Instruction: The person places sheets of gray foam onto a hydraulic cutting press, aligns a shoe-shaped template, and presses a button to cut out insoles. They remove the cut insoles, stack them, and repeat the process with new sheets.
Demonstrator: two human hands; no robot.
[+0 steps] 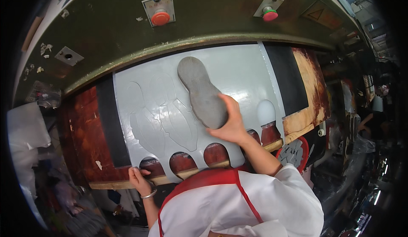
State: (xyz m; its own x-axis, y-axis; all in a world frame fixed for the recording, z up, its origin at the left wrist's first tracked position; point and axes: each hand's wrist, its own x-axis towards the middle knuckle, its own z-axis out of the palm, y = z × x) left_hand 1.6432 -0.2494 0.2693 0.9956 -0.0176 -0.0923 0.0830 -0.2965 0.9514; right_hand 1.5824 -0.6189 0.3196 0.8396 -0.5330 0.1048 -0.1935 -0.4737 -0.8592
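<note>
Grey sheet [238,67] w/ sole-shaped cut outlines spans ctr of frame. Dk-grey sole-shaped block [199,84] lies on it, just above ctr; R hand [231,124], spread wide, holds its lower end. L hand [139,182], fingers curled, is at sheet's lower-L edge, can't tell if gripping.

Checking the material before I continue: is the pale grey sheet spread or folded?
Spread: the pale grey sheet lies out across the red-brown board, cut outlines showing on its surface and no fold visible.
</note>
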